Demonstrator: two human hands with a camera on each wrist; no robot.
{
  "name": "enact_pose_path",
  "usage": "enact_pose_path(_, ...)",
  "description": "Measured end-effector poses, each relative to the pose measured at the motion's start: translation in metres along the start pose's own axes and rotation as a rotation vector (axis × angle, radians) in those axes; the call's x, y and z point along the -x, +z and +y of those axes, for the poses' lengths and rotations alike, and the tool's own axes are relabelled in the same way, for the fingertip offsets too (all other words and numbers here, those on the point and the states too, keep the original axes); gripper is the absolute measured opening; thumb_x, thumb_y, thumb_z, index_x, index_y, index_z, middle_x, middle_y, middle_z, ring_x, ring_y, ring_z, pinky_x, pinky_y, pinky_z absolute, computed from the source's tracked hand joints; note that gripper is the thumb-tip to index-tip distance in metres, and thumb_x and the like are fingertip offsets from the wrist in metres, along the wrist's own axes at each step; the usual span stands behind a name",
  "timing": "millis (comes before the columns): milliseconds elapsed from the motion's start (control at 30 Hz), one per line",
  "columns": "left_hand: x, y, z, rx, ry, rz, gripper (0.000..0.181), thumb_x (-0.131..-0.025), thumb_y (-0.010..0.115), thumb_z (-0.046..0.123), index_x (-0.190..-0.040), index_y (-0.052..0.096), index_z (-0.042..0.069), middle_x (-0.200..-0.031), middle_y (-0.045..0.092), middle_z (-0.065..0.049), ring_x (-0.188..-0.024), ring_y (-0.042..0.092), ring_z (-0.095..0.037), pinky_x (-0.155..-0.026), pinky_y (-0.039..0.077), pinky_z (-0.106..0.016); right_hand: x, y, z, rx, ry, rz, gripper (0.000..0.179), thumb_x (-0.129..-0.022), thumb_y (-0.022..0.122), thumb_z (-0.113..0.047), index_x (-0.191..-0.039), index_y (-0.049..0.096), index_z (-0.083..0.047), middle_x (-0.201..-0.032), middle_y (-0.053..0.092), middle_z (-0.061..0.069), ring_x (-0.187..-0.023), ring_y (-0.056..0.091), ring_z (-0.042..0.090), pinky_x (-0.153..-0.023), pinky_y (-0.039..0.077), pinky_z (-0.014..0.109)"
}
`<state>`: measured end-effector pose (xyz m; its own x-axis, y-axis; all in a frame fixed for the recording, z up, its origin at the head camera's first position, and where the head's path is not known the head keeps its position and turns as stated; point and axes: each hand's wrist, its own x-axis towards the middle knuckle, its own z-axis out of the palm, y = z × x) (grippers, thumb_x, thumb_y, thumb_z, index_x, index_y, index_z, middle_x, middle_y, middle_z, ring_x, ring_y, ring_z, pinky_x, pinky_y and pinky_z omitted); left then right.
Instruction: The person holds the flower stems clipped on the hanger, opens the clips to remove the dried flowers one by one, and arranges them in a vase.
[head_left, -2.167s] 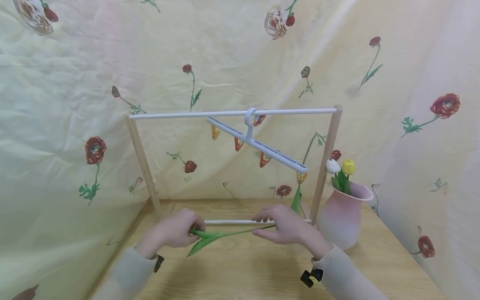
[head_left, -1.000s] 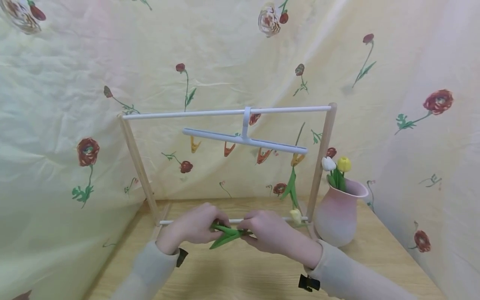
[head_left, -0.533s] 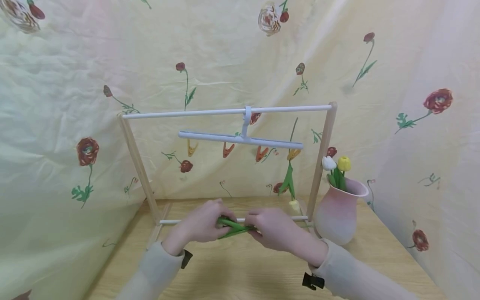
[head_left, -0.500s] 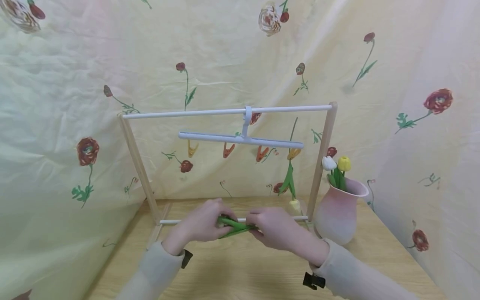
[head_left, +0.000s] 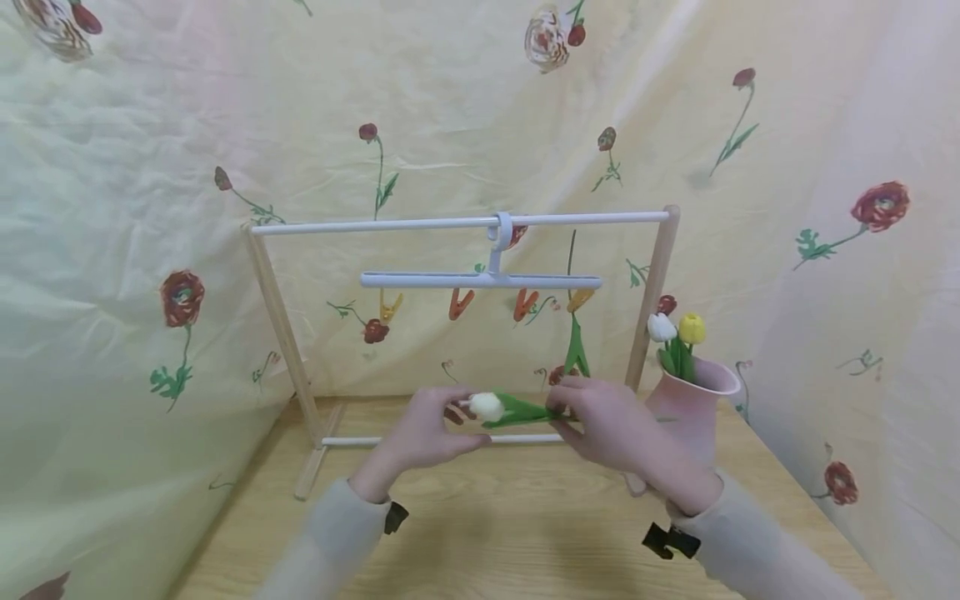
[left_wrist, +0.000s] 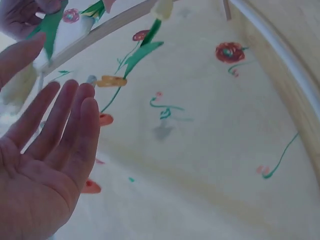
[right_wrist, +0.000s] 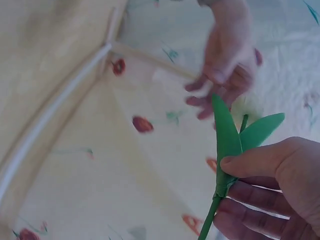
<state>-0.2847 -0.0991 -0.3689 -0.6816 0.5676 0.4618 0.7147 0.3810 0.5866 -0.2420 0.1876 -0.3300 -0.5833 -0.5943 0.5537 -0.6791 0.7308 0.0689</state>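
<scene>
My right hand (head_left: 607, 421) pinches an artificial white tulip (head_left: 486, 407) where its green leaves (right_wrist: 227, 135) join the stem. The tulip lies sideways in the air, bloom toward my left hand (head_left: 431, 429). That hand is open, fingers extended beside the bloom, as its bare palm shows in the left wrist view. Above both hands, a pale blue hanger (head_left: 480, 281) carries yellow and orange clips. Its rightmost yellow clip (head_left: 581, 300) holds a second tulip upside down by the stem; the leaves (head_left: 576, 346) show, while my right hand hides its pale bloom (left_wrist: 162, 9) from the head view.
A wooden rack with a white top rod (head_left: 375, 226) bears the hanger, and a lower rod (head_left: 352, 441) runs behind my hands. At the right stands a pink vase (head_left: 693, 400) with a white and a yellow tulip (head_left: 692, 328). Floral cloth surrounds the wooden table (head_left: 480, 533).
My left hand has let go of the tulip, and its fingers have straightened. My right hand has moved up and right with the flower, uncovering its bloom. The hanger has swung round nearly level.
</scene>
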Motion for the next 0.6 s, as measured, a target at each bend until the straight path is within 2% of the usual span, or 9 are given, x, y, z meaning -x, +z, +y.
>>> enact_pose_path(133, -0.006, 0.012, -0.005, 0.099, -0.046, 0.049, 0.042, -0.087, 0.088, 0.015, -0.125, 0.074, 0.007, -0.118, 0.079, -0.010, -0.101, 0.076, -0.025, -0.089, 0.065, -0.046, 0.003, -0.015, 0.015, -0.005, 0.016, 0.073, 0.020, -0.081, 0.088, -0.006, -0.092, 0.074, -0.015, -0.088, 0.074, -0.005, -0.073, 0.070, 0.008, -0.062, 0.058, 0.024)
enact_pose_path(333, -0.016, 0.030, -0.010, 0.174, -0.082, 0.087, 0.039, -0.088, 0.086, 0.012, -0.126, 0.076, 0.010, -0.120, 0.079, -0.011, -0.102, 0.076, -0.024, -0.091, 0.065, -0.045, 0.003, -0.042, 0.036, -0.034, 0.025, 0.267, 0.024, -0.076, 0.086, 0.005, -0.093, 0.074, -0.007, -0.087, 0.077, 0.004, -0.069, 0.072, 0.014, -0.061, 0.062, 0.025)
enact_pose_path(433, -0.021, 0.039, -0.012, 0.201, -0.091, 0.102, 0.037, -0.088, 0.085, 0.010, -0.124, 0.077, 0.008, -0.118, 0.080, -0.012, -0.102, 0.076, -0.027, -0.091, 0.065, -0.046, 0.004, -0.056, 0.046, -0.051, 0.053, 0.392, 0.027, -0.075, 0.084, 0.012, -0.096, 0.074, -0.001, -0.089, 0.078, 0.011, -0.068, 0.073, 0.018, -0.063, 0.060, 0.017)
enact_pose_path(500, -0.025, 0.045, -0.013, 0.214, -0.097, 0.110, 0.036, -0.088, 0.086, 0.010, -0.122, 0.077, 0.008, -0.117, 0.080, -0.013, -0.101, 0.076, -0.029, -0.091, 0.065, -0.046, 0.006, -0.064, 0.055, -0.061, 0.085, 0.503, 0.027, -0.075, 0.083, 0.013, -0.099, 0.075, 0.003, -0.089, 0.078, 0.015, -0.071, 0.072, 0.010, -0.066, 0.057, 0.008)
enact_pose_path(600, -0.030, 0.053, -0.014, 0.217, -0.110, 0.124, 0.033, -0.088, 0.086, 0.013, -0.120, 0.078, 0.008, -0.116, 0.080, -0.012, -0.100, 0.077, -0.026, -0.090, 0.065, -0.044, 0.007, -0.077, 0.067, -0.052, 0.139, 0.687, 0.022, -0.081, 0.080, 0.004, -0.103, 0.077, 0.006, -0.093, 0.080, 0.020, -0.080, 0.067, -0.011, -0.074, 0.049, -0.002)
